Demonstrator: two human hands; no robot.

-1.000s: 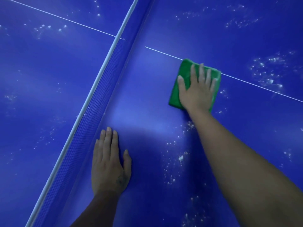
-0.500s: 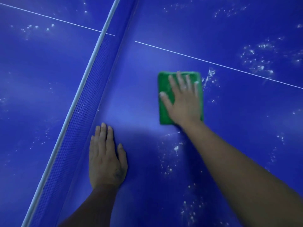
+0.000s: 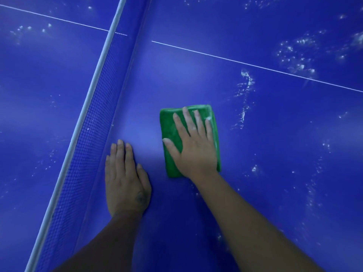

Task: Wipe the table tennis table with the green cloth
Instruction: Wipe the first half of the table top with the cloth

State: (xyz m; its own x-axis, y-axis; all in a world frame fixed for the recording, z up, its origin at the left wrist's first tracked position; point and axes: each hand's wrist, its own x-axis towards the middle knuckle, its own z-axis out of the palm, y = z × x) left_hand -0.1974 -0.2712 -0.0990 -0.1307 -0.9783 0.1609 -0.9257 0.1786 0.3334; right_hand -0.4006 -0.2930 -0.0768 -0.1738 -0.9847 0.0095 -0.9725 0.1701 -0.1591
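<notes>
The whole view is filled by the table tennis table point(image 3: 284, 146), seen from above. Its top is a smooth, deep-blue, slightly glossy sheet w/ a pale sheen of light nr the middle. It is crossed by a thin white centre line point(image 3: 255, 64), which is picked up again on the other half, left of the net. The net point(image 3: 86, 146) is set diagonally from lower left to top centre. It is a fine, dark, see-through square mesh, edged along the top w/ a pale grey-white band point(image 3: 94, 81). White specks point(image 3: 245, 91) are scattered in patches over both halves; foam or droplets cannot be told. They are thickest at upper right & in a curved streak just beyond the cloth.

The green cloth point(image 3: 170, 130) is laid flat on the half right of the net, below the centre line. It is folded into a thick, soft-looking rectangular pad w/ rounded corners. It is pressed down by the right hand point(image 3: 194, 150): palm flat, fingers straight & slightly spread, thumb out to the left.

The left hand point(image 3: 125, 179) is laid flat on the bare blue top btwn net & cloth, close to the net's foot. Its fingers are straight & held together, w/ the thumb a little apart. A strip of bare table is left btwn this hand & the cloth. Both forearms are bare & are seen entering from the bottom edge.
</notes>
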